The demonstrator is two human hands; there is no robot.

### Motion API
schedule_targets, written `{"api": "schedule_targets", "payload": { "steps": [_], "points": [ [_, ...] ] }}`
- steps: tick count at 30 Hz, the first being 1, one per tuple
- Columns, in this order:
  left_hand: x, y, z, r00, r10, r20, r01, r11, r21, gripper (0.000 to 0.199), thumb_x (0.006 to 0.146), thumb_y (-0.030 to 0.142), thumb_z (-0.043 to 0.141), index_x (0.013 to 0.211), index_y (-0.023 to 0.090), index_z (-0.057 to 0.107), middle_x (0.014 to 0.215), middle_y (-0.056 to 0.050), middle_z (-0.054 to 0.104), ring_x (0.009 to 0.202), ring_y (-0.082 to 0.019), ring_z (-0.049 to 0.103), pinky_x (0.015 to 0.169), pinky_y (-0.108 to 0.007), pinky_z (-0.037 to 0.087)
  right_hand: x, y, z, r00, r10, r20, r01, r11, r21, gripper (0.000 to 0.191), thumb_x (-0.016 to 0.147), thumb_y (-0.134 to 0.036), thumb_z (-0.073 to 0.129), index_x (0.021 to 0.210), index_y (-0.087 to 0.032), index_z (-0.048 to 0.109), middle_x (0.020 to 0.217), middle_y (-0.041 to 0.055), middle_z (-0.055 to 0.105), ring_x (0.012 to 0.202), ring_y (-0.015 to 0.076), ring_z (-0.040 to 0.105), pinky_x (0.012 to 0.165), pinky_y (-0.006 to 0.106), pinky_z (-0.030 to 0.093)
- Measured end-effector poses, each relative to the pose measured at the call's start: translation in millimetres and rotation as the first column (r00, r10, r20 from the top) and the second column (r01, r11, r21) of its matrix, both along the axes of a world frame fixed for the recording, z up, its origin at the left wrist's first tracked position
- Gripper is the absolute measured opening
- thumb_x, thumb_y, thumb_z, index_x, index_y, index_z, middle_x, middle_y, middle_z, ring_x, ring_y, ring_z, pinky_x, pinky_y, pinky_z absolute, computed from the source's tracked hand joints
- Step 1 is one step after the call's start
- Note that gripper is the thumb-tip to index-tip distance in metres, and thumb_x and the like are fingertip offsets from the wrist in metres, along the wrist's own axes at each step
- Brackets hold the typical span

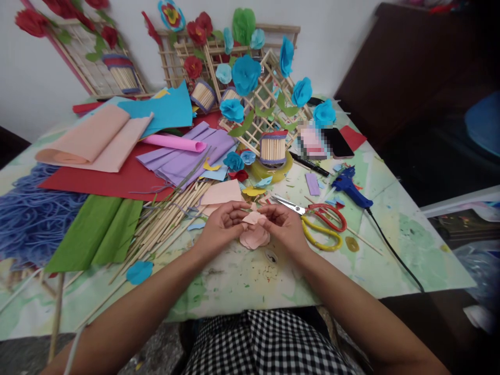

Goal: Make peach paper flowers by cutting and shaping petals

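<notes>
Near the table's front, a small peach paper piece (253,218) is pinched between my left hand (226,223) and my right hand (282,225). Both hands have their fingertips closed on it, almost touching each other. Just under the fingers are rounded peach petals (254,238); whether they are joined to the held piece I cannot tell. Behind my left hand lies a flat peach sheet (221,192). Scissors (322,221) with red and yellow handles rest beside my right hand, blades toward it.
A blue glue gun (351,188) with a black cord lies at the right. Bamboo sticks (167,221), green paper (97,232) and blue yarn (37,213) spread to the left. Wooden lattices with paper flowers (246,75) stand at the back, near a phone (339,143).
</notes>
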State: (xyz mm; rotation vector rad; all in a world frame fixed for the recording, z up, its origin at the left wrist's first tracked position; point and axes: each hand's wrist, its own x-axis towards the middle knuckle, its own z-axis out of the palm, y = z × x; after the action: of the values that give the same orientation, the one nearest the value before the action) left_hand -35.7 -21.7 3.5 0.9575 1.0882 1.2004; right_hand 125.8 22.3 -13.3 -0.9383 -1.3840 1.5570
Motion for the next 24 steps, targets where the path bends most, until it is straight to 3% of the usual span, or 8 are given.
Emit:
{"api": "schedule_targets", "payload": {
  "steps": [19, 24],
  "points": [
    [1.8, 4.3, -6.0, 0.998, 0.053, -0.038, -0.053, 0.998, -0.018, 0.036, 0.062, 0.023, 0.075, 0.095, 0.015, 0.061, 0.079, -0.003, 0.066, 0.073, -0.014, 0.063, 0.071, -0.028, 0.052, -2.4, -1.5, 1.4, 0.999, -0.040, 0.025, 0.040, 0.999, -0.026, 0.018, 0.064, -0.027, 0.069, 0.077, -0.017, 0.062, 0.070, 0.0008, 0.063, 0.062, 0.0126, 0.057, 0.061, 0.026, 0.046],
    [2.7, 4.4, -9.0, 0.997, 0.030, -0.071, -0.030, 1.000, -0.006, 0.027, 0.065, 0.024, 0.073, 0.088, 0.015, 0.063, 0.078, -0.003, 0.067, 0.070, -0.013, 0.063, 0.068, -0.027, 0.051, -2.3, -1.6, 2.0, 0.998, -0.043, 0.037, 0.044, 0.999, -0.028, 0.018, 0.064, -0.027, 0.068, 0.077, -0.017, 0.061, 0.070, 0.0010, 0.064, 0.062, 0.0125, 0.058, 0.060, 0.026, 0.047]
  ]
}}
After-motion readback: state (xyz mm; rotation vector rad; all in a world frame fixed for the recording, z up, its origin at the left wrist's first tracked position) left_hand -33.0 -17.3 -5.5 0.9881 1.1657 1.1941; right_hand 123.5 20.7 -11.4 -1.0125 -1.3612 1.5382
